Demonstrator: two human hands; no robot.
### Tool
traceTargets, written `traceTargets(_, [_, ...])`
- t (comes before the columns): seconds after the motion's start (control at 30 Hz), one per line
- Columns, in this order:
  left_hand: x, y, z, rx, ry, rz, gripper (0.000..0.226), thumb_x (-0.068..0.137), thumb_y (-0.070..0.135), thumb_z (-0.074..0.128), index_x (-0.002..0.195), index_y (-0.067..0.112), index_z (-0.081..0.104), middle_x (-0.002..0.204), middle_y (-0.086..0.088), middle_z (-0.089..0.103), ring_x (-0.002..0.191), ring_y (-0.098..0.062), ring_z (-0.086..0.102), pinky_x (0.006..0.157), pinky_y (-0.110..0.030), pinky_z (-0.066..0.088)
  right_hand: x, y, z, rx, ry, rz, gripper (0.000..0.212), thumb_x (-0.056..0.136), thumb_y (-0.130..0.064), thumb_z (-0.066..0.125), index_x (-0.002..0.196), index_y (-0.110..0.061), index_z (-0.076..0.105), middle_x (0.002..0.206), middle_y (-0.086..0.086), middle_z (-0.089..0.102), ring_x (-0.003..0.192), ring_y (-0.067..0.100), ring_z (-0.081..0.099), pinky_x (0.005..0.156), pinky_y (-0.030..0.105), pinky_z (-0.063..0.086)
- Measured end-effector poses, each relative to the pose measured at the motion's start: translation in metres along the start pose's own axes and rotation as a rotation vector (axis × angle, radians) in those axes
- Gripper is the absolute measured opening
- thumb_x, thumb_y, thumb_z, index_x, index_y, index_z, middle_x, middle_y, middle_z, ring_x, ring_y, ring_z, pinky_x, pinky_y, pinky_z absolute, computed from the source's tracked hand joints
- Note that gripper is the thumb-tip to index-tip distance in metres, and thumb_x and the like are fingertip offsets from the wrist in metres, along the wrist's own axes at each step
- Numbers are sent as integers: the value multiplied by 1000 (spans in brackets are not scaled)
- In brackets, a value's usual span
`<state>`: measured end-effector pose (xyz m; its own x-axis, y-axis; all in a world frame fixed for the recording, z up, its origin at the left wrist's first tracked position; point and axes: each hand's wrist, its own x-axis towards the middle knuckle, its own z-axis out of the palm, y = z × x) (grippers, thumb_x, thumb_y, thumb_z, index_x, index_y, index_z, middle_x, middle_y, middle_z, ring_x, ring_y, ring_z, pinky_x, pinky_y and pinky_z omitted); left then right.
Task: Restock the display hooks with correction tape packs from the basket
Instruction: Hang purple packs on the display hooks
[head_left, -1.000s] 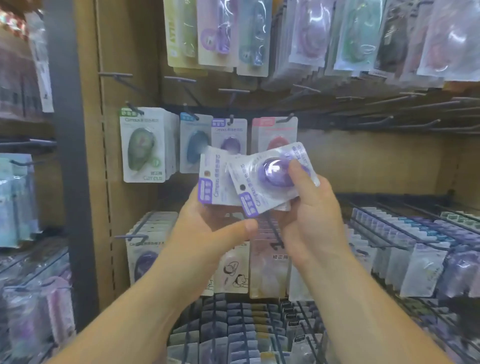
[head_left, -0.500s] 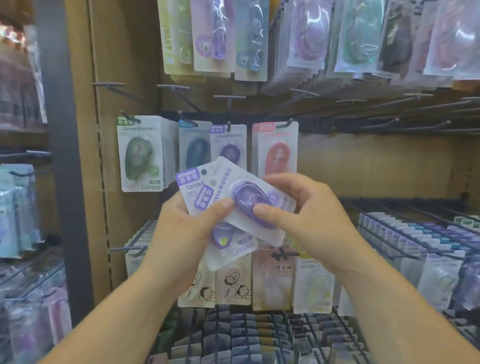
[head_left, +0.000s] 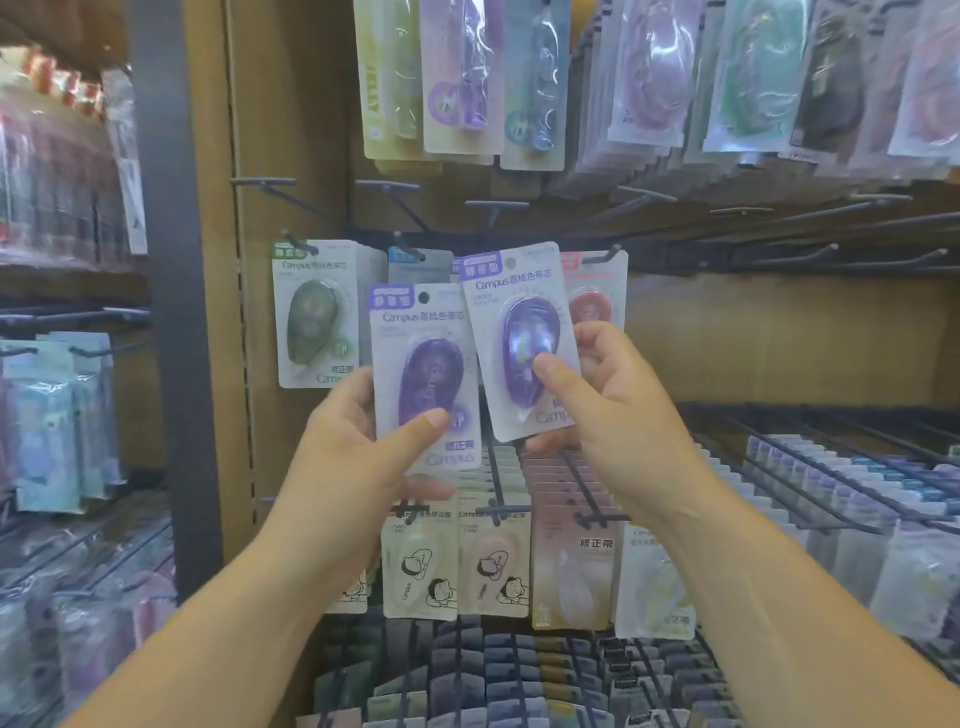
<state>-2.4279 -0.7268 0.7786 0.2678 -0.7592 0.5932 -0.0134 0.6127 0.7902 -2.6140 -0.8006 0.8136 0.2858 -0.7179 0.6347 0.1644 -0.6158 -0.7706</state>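
My left hand (head_left: 358, 457) holds one purple correction tape pack (head_left: 423, 364) upright, thumb across its lower front. My right hand (head_left: 608, 405) pinches a second purple pack (head_left: 519, 332), raised a little higher and tilted slightly left, in front of the hook row. Behind them hang a green pack (head_left: 314, 312), a blue pack (head_left: 418, 265) and a red pack (head_left: 597, 296) on black hooks. The purple hook's own packs are mostly hidden behind the pack in my right hand. No basket is in view.
Several bare black hooks (head_left: 779, 228) stick out at the right above a wooden back panel. More packs hang above (head_left: 467, 78) and below (head_left: 493, 556). A dark upright post (head_left: 171, 312) stands left, with wire racks of stock (head_left: 857, 493) at the right.
The two purple packs, held overlapping and tilted before, are now separated, one in each hand, and turned upright. My right hand has lifted its pack toward the hook row.
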Motion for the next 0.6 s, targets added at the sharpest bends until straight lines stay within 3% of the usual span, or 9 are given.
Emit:
traceTargets(0.17, [3,2,-14,33,129,73,20,98,18,68,116,25,74,104,-3,80,77,-20,71,52,-27,59,17,-1,4,-80,22,-12,22,101,-27,63,120,-20,53,108,-1,75,88,17,76,60,36,61])
traceTargets(0.4, [5,9,-23,49,221,115,6,104,33,61,109,31,64,85,-5,76,47,-24,64,38,-26,49,22,0,4,-132,31,-28,26,100,-31,65,121,-21,54,110,-6,73,87,16,76,58,34,59])
traceTargets(0.6, [4,15,-18,48,74,110,15,92,40,64,103,31,68,80,-6,72,43,-22,56,38,-26,44,20,1,5,-145,37,-20,25,100,-33,65,119,-22,55,103,-1,74,76,18,75,53,30,56])
